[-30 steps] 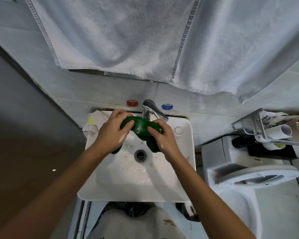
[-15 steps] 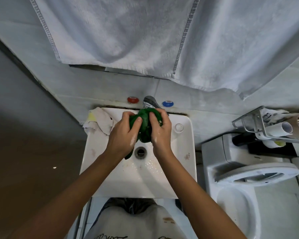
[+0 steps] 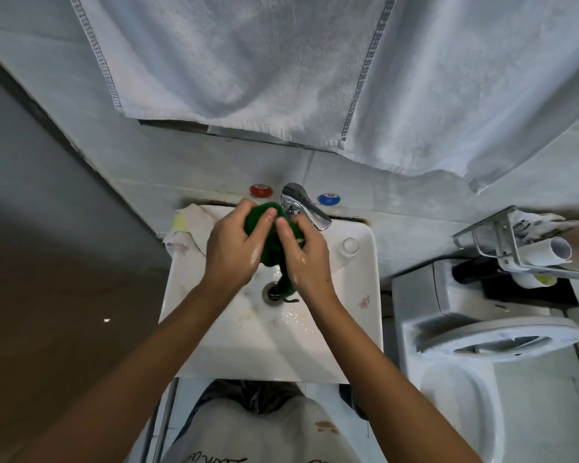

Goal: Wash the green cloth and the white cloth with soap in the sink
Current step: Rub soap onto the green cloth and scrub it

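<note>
Bunching green cloth (image 3: 270, 235) under tap (image 3: 301, 203), left hand (image 3: 236, 247) and right hand (image 3: 306, 253) grip it; white cloth (image 3: 189, 230) drapes sink (image 3: 355, 315) back-left rim.

At the top of my view a big white towel (image 3: 281, 61) hangs down over the tiled wall (image 3: 188, 168), its stitched hems running across it. Below it, on the wall, I see a red knob (image 3: 261, 190) on the left and a blue knob (image 3: 327, 199) on the right. To the right stands a white toilet (image 3: 482, 345) with its seat down. Above its tank, a metal rack (image 3: 502, 242) holds paper rolls (image 3: 549, 252) lying on their sides. On the left I see a plain brown surface (image 3: 47, 312), out of focus. A pale shirt (image 3: 248, 436) fills the near edge.
</note>
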Available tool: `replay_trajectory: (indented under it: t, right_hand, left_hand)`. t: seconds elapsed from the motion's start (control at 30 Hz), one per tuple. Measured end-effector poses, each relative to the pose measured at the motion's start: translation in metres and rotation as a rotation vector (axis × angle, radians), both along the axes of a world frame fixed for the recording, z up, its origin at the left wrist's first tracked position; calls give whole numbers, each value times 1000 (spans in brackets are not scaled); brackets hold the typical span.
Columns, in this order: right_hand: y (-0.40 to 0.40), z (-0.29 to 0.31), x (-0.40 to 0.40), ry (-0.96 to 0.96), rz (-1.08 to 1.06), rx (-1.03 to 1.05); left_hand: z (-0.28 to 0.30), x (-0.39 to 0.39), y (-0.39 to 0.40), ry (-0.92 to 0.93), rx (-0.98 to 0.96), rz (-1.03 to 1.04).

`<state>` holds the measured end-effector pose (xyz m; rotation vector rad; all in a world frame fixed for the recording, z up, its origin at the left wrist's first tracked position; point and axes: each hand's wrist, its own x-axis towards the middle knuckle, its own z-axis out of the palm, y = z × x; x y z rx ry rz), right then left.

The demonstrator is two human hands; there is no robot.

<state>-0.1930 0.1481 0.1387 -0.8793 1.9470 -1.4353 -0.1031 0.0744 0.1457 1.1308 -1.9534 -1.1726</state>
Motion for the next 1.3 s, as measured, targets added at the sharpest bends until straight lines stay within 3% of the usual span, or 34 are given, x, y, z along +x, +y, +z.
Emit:
replay_trajectory:
  t: [0.1, 0.13, 0.27, 0.4, 0.6, 0.73, 0.8, 0.9, 1.0, 1.13, 1.3]
  right_hand:
    - [-23, 10, 0, -370, -247, -89]
    - [-27, 11, 3, -396, -285, -107]
    - [-20, 7, 18, -297, -211, -123]
    - [-31, 6, -2, -372, -339, -136]
    - [-23, 4, 12, -315, -213, -82]
    - [-31, 10, -7, -417, -327, -94]
    - [-25, 8, 7, -322, -246, -72]
    - [-21, 4, 6, -299, -173, -6]
    - [-33, 4, -6, -381, -327, -28]
    - [-22, -3, 11, -314, -236, 41]
    - [-26, -5, 0, -371, -308, 61]
  left_hand:
    - [3, -10, 21, -6, -171, -22]
    - [3, -14, 21, 7, -179, 9]
    - [2, -21, -5, 48, -40, 195]
    - [5, -22, 25, 66, -31, 75]
    - [7, -21, 6, 151, 159, 161]
    - [6, -25, 25, 155, 160, 106]
    - [2, -28, 1, 131, 209, 197]
    - [-1, -25, 6, 108, 151, 194]
    - [3, -27, 29, 91, 68, 113]
    - [-5, -31, 2, 55, 105, 230]
    - [-8, -31, 28, 36, 52, 153]
